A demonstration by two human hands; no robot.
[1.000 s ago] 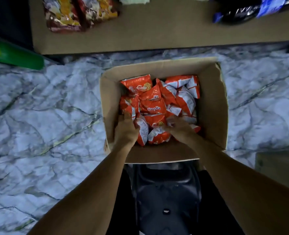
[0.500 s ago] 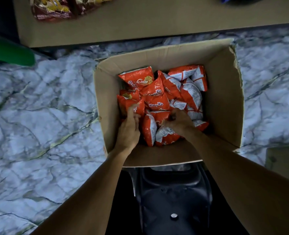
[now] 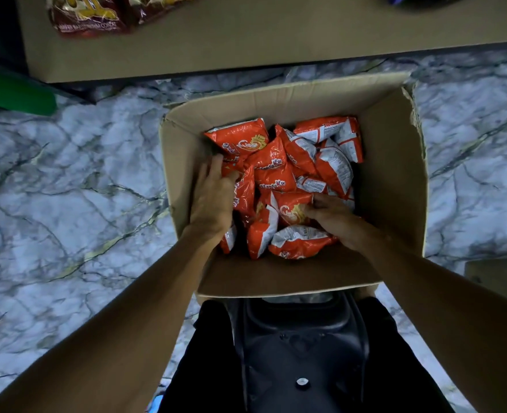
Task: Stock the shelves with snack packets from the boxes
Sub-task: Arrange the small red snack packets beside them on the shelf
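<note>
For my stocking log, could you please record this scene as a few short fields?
box: cardboard box, top open, on the marble floor
contents: orange snack packets, piled loosely
left hand: fingers straight, resting against the pile's left side
right hand: fingers curled, pinching a logo-up packet
shelf: brown shelf beyond the box, with dark red packets on it

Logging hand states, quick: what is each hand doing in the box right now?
Left hand: open, fingers straight, resting on the orange packets.
Right hand: fingers curled, pinching one logo-side packet.
</note>
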